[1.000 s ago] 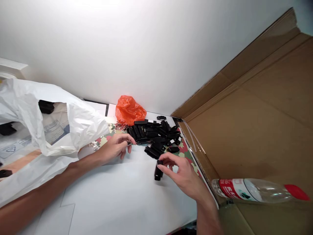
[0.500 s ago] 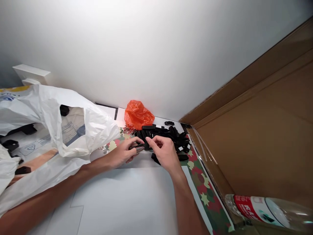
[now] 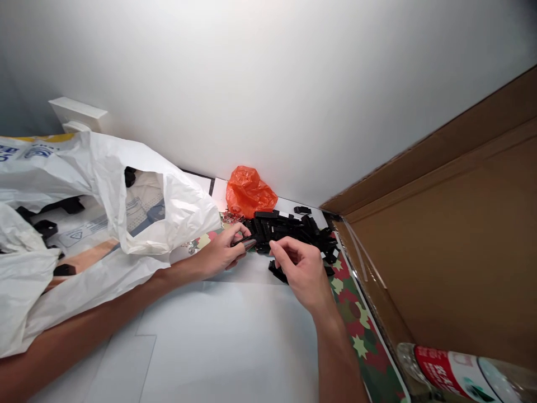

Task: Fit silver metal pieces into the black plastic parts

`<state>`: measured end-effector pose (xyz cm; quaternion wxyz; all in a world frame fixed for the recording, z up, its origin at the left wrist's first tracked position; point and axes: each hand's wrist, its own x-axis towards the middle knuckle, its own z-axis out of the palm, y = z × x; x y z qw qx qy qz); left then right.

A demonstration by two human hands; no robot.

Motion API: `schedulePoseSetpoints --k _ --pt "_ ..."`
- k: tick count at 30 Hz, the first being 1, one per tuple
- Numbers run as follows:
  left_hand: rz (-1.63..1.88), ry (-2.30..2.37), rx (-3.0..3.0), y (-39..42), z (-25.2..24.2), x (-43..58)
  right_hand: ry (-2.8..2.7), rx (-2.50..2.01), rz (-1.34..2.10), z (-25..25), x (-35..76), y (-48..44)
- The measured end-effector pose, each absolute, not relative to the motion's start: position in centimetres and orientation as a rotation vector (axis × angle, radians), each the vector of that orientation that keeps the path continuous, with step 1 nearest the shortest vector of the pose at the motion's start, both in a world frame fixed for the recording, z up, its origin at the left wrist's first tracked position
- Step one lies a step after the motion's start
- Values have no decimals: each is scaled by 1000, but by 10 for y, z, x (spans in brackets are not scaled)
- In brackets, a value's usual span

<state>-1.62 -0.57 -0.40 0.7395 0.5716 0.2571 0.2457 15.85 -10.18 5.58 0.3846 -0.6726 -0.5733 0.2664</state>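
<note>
Black plastic blocks [image 3: 289, 228], long and narrow, sit heaped at the far side of the table, up near the corner where a plain white wall [image 3: 251, 84] meets a tall brown cardboard panel [image 3: 453, 224]. Next size down: a crinkly white plastic bag [image 3: 184, 212] sprawls on the left, a smooth white sheet [image 3: 235, 336] covers the near side, and a clear plastic bottle with a red and white label [image 3: 444, 369] lies at lower right. Smaller again, a scrunched orange plastic bag [image 3: 249, 193] sits just behind the heap, with shiny little metal bits [image 3: 191, 246] beside the white bag. For technique, imo let the left hand [image 3: 222, 252] be the vise and the right hand [image 3: 304, 271] do the fine work, square-on and with light pressure, since pieces this small probably slip. Pose-wise, the left reaches in low from the side, thumb and fingers pinching a slim dark piece [image 3: 245, 242]. The right comes up from below with its wrist bent inward, thumb and index nearly meeting at the heap's near edge; can't tell if anything's between them.
</note>
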Motion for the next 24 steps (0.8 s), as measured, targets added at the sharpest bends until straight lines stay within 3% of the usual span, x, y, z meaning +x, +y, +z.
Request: schedulePoseSetpoints --k 6,11,24 --pt "546 548 1269 -7 -15 -15 -1650 -1531 854 39 64 -156" --pt "552 543 1300 -8 -14 -13 -1836 -1516 711 14 -4 -180" --pt "568 541 1341 -6 -8 -14 -1963 -1698 524 -1 -28 -175"
